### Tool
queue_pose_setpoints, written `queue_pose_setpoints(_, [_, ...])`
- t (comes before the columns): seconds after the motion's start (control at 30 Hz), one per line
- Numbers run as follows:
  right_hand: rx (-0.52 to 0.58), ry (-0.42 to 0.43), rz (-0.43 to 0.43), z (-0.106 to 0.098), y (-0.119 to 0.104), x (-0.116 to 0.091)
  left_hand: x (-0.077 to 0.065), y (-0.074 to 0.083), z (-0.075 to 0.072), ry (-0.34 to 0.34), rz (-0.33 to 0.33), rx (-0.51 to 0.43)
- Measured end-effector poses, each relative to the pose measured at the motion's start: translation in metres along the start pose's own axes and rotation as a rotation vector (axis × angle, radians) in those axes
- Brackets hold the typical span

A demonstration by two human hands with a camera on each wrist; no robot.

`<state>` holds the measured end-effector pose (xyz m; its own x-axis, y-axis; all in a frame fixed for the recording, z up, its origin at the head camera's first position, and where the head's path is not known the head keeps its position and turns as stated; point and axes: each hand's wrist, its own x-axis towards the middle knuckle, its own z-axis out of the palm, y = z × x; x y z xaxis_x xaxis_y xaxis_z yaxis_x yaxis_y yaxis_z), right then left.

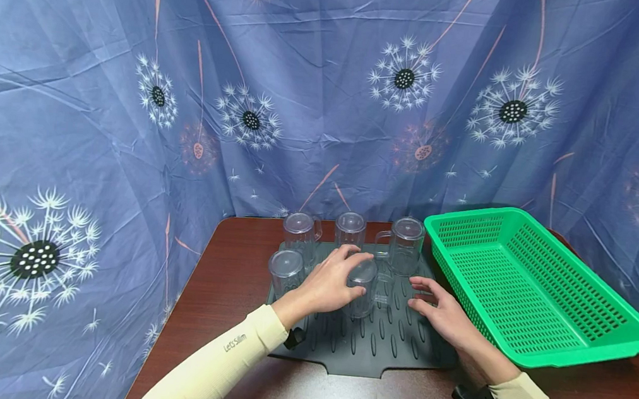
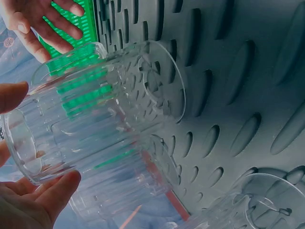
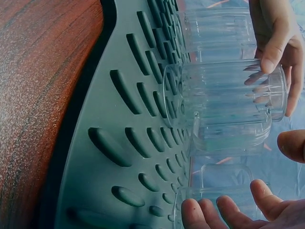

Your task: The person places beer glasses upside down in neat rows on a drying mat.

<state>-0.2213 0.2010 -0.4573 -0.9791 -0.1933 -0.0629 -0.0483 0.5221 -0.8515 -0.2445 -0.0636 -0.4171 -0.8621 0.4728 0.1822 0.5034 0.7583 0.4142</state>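
Observation:
Several clear glass mugs stand upside down on a dark grey drying mat with raised ridges [image 1: 341, 344]. My left hand [image 1: 331, 281] holds the front mug [image 1: 364, 301] near its upturned base, thumb on the near side and fingers on the far side. That mug's handle [image 3: 233, 136] points right, and its rim looks to be at the mat. My right hand [image 1: 446, 315] hovers to the right of this mug, fingers spread and slightly bent, with nothing in it. Just beyond the right fingertips stands the back right mug [image 1: 405, 248], its handle turned left.
A green plastic basket [image 1: 511, 357] with slotted walls sits on the right of the brown wooden table [image 1: 209, 291]. At the left are a front mug [image 1: 286, 272] and a back mug [image 1: 299, 232]. Another mug [image 1: 350, 227] stands back centre. A blue dandelion-print curtain [image 1: 318, 85] hangs behind.

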Motion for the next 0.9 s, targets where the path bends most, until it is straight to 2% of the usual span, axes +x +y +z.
queue_pose_setpoints(0.23, [-0.005, -0.002, 0.024, 0.0007, -0.0001, -0.0002, 0.0008, -0.0019, 0.0015, 0.042, 0.016, -0.007])
queue_pose_setpoints(0.57, [0.002, -0.003, 0.017, -0.0009, 0.002, -0.0015, 0.0047, -0.0002, -0.0003, -0.014, -0.01, -0.025])
queue_pose_setpoints(0.9, [0.002, 0.013, 0.007, -0.0005, 0.0041, -0.0016, 0.0056, -0.0012, 0.0003, -0.025, -0.029, -0.039])
